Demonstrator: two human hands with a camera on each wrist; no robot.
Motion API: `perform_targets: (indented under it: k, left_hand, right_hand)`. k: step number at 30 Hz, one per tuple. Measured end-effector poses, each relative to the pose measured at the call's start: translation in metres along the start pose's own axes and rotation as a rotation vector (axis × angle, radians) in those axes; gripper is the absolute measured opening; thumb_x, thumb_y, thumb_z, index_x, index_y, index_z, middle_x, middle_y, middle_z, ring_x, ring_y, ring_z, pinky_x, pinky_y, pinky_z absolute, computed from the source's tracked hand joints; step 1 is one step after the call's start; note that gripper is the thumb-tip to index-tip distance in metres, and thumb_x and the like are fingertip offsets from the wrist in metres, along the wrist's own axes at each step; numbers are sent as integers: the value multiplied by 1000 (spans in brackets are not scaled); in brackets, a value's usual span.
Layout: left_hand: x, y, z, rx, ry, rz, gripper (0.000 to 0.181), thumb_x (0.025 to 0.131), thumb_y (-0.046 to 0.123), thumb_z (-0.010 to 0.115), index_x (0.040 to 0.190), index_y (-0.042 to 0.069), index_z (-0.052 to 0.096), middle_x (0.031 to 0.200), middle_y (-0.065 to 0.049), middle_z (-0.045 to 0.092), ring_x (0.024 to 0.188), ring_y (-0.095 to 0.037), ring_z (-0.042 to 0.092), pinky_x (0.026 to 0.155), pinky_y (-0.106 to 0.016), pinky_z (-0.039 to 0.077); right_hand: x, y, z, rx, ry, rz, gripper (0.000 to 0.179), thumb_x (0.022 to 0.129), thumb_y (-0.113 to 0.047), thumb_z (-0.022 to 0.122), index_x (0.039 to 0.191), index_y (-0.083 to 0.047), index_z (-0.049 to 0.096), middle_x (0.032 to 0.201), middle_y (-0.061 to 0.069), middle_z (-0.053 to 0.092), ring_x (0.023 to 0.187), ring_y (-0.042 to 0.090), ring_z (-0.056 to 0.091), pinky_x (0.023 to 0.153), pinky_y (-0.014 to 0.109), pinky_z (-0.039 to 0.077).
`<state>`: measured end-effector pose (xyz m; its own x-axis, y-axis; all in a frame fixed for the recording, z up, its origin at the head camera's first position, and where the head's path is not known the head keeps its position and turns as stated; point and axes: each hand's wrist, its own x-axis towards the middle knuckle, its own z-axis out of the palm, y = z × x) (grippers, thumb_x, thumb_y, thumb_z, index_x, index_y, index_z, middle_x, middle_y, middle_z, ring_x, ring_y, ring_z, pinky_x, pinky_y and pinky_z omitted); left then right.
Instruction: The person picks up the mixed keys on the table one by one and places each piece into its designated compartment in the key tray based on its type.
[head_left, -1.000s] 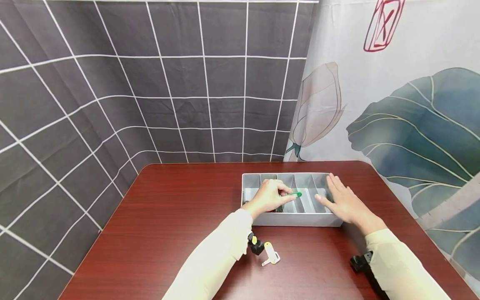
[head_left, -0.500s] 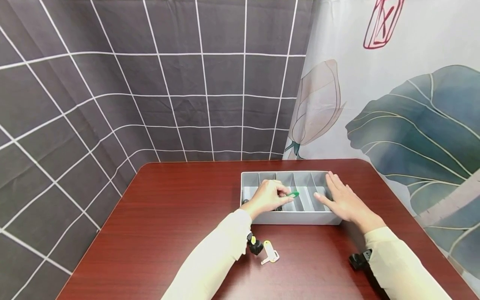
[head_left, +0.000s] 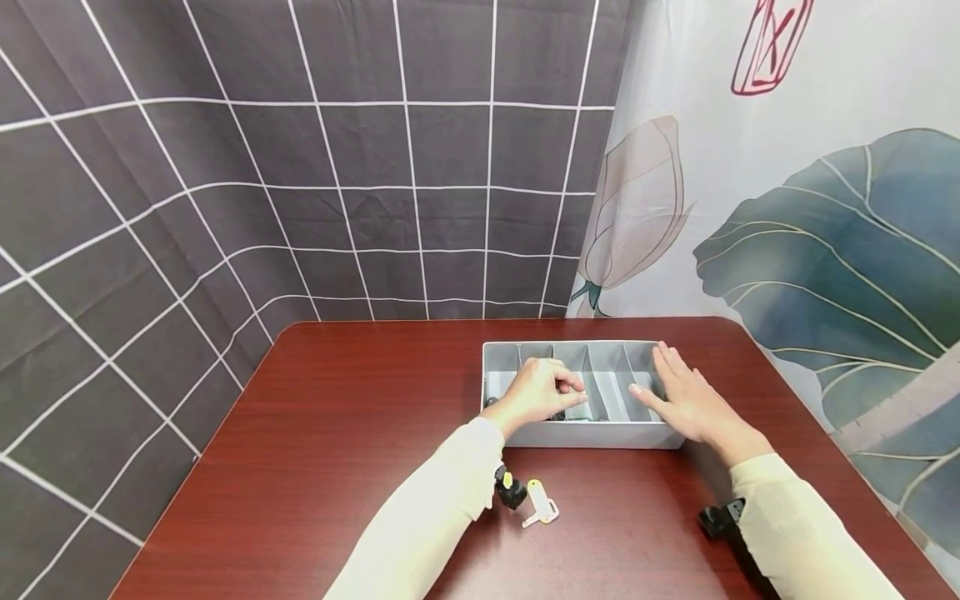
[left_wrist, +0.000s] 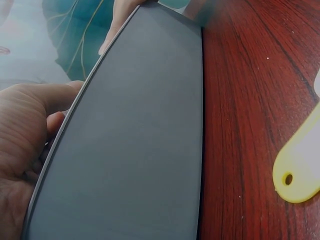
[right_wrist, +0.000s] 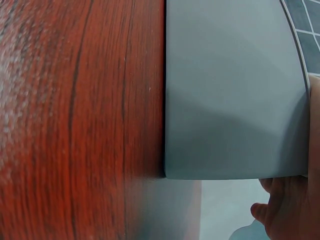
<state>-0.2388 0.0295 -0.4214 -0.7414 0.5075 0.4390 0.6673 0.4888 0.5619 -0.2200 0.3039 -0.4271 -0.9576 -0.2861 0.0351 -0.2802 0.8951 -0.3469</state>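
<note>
A grey compartment tray (head_left: 592, 435) sits near the back of the table, its front wall filling much of both wrist views. My left hand (head_left: 538, 390) hovers over its middle compartments, thumb and fingers slightly apart with nothing between them. A thin greenish trace shows just behind the front wall, below the fingertips. My right hand (head_left: 693, 404) rests with straight fingers on the tray's right end. Small dark items (head_left: 491, 402) lie in the left compartment, partly hidden by the left hand. A yellow-edged key tag (head_left: 537, 497) with a key lies on the table in front.
The reddish-brown wooden table (head_left: 337, 433) extends widely to the left of the tray. A dark grid-patterned curtain (head_left: 450, 167) hangs behind it, and a floral curtain (head_left: 810, 250) hangs to the right. Black wrist cameras (head_left: 512, 492) hang below both forearms.
The small green tag that my left fingers pinched has been let go over the tray and dropped out of the fingers. Both hands have stayed almost in place.
</note>
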Motion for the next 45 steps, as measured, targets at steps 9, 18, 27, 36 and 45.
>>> perform_targets:
  k: [9, 18, 27, 36, 45]
  left_hand:
    - [-2, 3, -2, -10, 22, 7, 7, 75, 18, 83, 78, 16, 77, 68, 9, 62, 61, -2, 55, 57, -9, 40]
    - [-2, 2, -5, -39, 12, -7, 9, 75, 21, 83, 80, 15, 78, 68, 11, 61, 62, 0, 54, 59, -11, 42]
    - [-1, 8, -53, -84, 47, 2, 13, 77, 21, 82, 86, 12, 78, 70, 9, 61, 66, -2, 54, 61, -16, 45]
    - [-28, -12, -86, 33, 82, -30, 14, 78, 24, 80, 88, 14, 77, 72, 9, 60, 72, -11, 57, 66, -21, 45]
    - [-65, -32, -112, 95, 130, -25, 15, 78, 27, 80, 88, 17, 78, 72, 7, 61, 71, -9, 55, 63, -25, 45]
  right_hand:
    - [0, -1, -2, -1, -3, -1, 96, 93, -63, 42, 151, 5, 5, 158, 24, 0, 144, 41, 2, 108, 66, 11]
    - [0, 0, 0, -14, -3, -4, 96, 94, -63, 41, 151, 6, 6, 158, 24, 0, 144, 42, 5, 108, 65, 12]
    - [-3, 2, -1, -9, -8, -1, 95, 94, -62, 41, 151, 6, 4, 158, 23, -2, 144, 41, 1, 108, 65, 10]
    - [2, -8, 6, 3, 13, -20, 94, 94, -61, 43, 150, 7, 9, 157, 25, 3, 144, 42, 5, 108, 65, 12]
    - [10, -18, 9, 21, 16, -30, 94, 94, -61, 43, 151, 6, 9, 158, 23, 1, 144, 41, 5, 109, 63, 12]
